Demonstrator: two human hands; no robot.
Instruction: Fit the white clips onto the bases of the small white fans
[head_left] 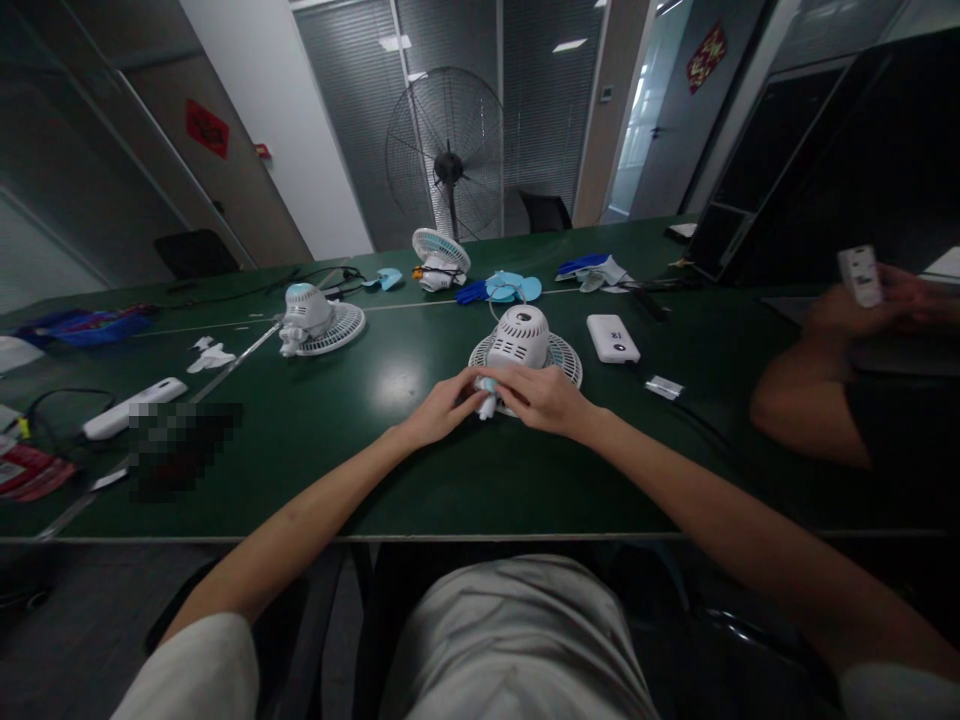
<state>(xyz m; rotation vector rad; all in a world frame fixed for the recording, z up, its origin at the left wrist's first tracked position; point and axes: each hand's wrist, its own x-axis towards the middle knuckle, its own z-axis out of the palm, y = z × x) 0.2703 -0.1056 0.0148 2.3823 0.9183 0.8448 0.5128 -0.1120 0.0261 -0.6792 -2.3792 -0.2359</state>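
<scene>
A small white fan lies face down on the green table in front of me, its round grille flat on the surface and its motor housing up. A white and light-blue neck piece juts from the fan's near side toward me. My left hand pinches that neck from the left with closed fingers. Closed around the same part from the right, my right hand rests against the motor housing. The fingers partly hide the joint.
Another face-down fan lies to the left, and a third fan sits farther back. Right of my fan are a white power bank and a cable. A co-worker's hand holds a white device at the right.
</scene>
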